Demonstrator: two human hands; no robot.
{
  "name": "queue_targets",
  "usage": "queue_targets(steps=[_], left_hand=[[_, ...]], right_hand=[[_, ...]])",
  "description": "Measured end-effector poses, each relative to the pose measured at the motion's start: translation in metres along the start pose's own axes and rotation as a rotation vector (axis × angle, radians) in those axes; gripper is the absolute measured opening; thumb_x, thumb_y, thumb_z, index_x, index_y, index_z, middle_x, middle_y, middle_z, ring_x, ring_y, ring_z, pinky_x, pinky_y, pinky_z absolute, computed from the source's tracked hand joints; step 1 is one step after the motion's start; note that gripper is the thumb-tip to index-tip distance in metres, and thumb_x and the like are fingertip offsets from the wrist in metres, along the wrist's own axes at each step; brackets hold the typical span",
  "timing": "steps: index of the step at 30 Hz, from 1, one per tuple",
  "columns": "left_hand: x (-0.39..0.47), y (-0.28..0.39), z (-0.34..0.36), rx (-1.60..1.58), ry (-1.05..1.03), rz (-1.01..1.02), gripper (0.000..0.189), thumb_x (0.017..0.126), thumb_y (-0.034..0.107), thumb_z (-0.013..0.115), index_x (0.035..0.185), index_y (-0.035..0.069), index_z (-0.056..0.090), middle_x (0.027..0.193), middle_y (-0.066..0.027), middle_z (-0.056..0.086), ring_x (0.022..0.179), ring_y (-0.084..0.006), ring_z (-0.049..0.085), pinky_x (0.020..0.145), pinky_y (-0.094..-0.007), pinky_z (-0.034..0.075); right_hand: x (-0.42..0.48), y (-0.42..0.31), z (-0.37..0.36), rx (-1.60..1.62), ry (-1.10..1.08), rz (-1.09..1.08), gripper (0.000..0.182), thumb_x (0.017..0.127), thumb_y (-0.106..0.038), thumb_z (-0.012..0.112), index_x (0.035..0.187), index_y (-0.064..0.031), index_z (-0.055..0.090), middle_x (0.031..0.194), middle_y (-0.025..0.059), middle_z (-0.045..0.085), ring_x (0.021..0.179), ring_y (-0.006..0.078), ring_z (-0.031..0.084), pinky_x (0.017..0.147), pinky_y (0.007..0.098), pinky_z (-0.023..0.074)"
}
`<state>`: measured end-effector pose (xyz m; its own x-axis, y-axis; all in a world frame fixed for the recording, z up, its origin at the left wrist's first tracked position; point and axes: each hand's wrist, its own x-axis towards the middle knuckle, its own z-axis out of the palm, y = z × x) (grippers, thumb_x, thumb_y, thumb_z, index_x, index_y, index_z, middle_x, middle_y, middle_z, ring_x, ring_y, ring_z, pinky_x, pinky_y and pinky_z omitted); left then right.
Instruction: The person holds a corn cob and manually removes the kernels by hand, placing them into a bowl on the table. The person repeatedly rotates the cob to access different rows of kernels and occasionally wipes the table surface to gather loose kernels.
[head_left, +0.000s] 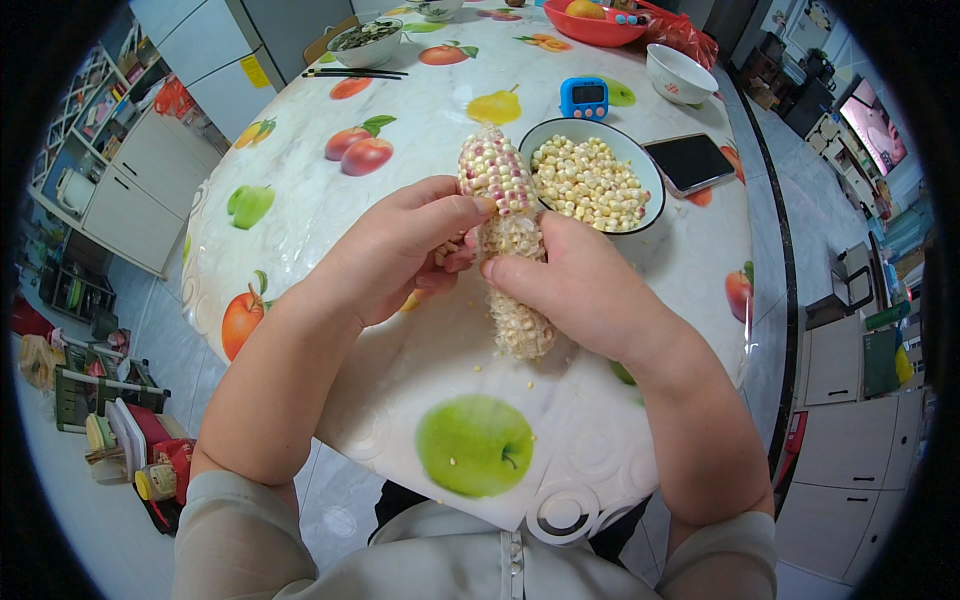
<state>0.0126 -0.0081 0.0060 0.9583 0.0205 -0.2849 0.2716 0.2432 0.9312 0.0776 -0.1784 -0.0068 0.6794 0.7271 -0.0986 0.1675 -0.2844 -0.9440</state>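
An ear of corn is held upright between my two hands above the table. Its upper end carries white and purplish kernels, while the lower part is stripped to the bare cob. My left hand presses its thumb against the lowest kernels, and some loose kernels show in its curled fingers. Around the stripped part, my right hand grips the cob from the right. Just beyond the right hand stands a white dark-rimmed bowl holding many loose kernels.
A blue timer stands behind the bowl, with a smartphone to the right. Farther back are a white bowl, a red basin, black chopsticks and a bowl of greens. Stray kernels dot the fruit-print tablecloth.
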Motion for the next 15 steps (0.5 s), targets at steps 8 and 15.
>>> queue_targets(steps=[8,15], left_hand=[[-0.0015,0.002,-0.0006,0.127,0.007,0.001,0.027,0.084,0.029,0.059,0.097,0.006,0.054,0.074,0.0008,0.047,0.059,-0.0053,0.039,0.047,-0.0211,0.029],[0.0013,-0.0006,-0.0016,0.09,0.053,-0.065,0.016,0.082,0.018,0.05,0.091,0.005,0.052,0.074,-0.0017,0.047,0.058,-0.0063,0.038,0.046,-0.0221,0.028]], right_hand=[[-0.0025,-0.0046,0.0005,-0.141,0.019,0.011,0.043,0.073,-0.028,0.059,0.088,0.0119,0.06,0.083,0.0276,0.063,0.082,0.0363,0.064,0.075,0.041,0.0492],[-0.0046,-0.0077,0.0016,-0.121,0.017,0.009,0.041,0.072,-0.028,0.06,0.086,0.011,0.061,0.081,0.0265,0.063,0.079,0.035,0.064,0.074,0.0401,0.0495]])
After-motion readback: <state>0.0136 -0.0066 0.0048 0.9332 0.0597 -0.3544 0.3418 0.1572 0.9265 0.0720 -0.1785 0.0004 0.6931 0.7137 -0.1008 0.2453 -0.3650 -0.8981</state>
